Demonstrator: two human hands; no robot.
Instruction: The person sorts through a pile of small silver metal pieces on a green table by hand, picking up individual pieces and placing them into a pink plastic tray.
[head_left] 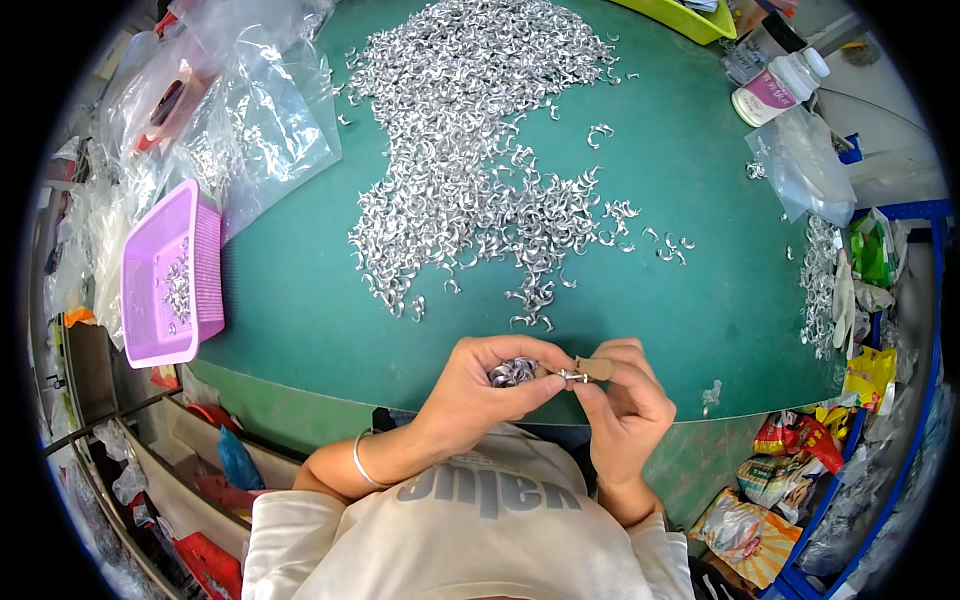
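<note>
Worktop: green, smooth-surfaced table [720, 300], spanning the middle of the frame.
Main stock: heap of small, curved, silver-coloured metal pieces [450, 120], spread from top centre down to mid-frame, with strays at its right and lower edges.
Left hand [470, 385]: lower centre; fingers curled about a cluster of shiny silver metal pieces [513, 373], thumb and forefinger brought together toward the right hand.
Right hand [632, 400]: just beside the left; thumb and fingers pinched on a small silver metal part [572, 376]. A tan, flat-looking patch [595, 369] showed at these fingertips; whether cover or loose scrap, could not be told.
Step in hand: judged to be fingertip work on a single part, the cluster serving as ready supply; the exact operation was too small to read.
Next move, requirement: by judgement, a steady two-handed pinch on the part, with the left fingers curled enough to retain the cluster.
Container: pink-purple, rectangular plastic basket [208, 270], left of frame, tilted in view, a few silver pieces inside.
Wrapping: clear plastic bags [285, 120], upper left.
Bottle: white plastic, pink-labelled [775, 92], upper right.
</note>
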